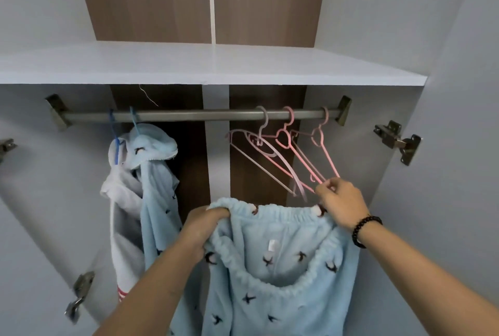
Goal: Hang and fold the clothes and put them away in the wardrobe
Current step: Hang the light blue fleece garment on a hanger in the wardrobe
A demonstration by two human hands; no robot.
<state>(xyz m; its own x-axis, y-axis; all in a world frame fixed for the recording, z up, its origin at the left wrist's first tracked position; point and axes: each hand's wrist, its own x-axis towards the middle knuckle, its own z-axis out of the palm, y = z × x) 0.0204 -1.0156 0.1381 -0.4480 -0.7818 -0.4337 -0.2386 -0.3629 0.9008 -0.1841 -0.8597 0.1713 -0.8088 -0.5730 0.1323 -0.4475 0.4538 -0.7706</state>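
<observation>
Light blue fleece trousers (280, 276) with small dark bird prints hang in front of me by their elastic waistband. My left hand (205, 223) grips the waistband's left end. My right hand (341, 200), with a dark bead bracelet at the wrist, holds the waistband's right end while its fingertips pinch the lower tip of a pink hanger (325, 157). Three pink hangers (270, 157) hang on the right part of the metal rail (194, 114).
A matching blue hooded top (154, 171) and a white garment (122, 217) hang on blue hangers at the rail's left. A white shelf (216, 65) runs above the rail. Open doors with metal hinges (399, 141) flank the wardrobe.
</observation>
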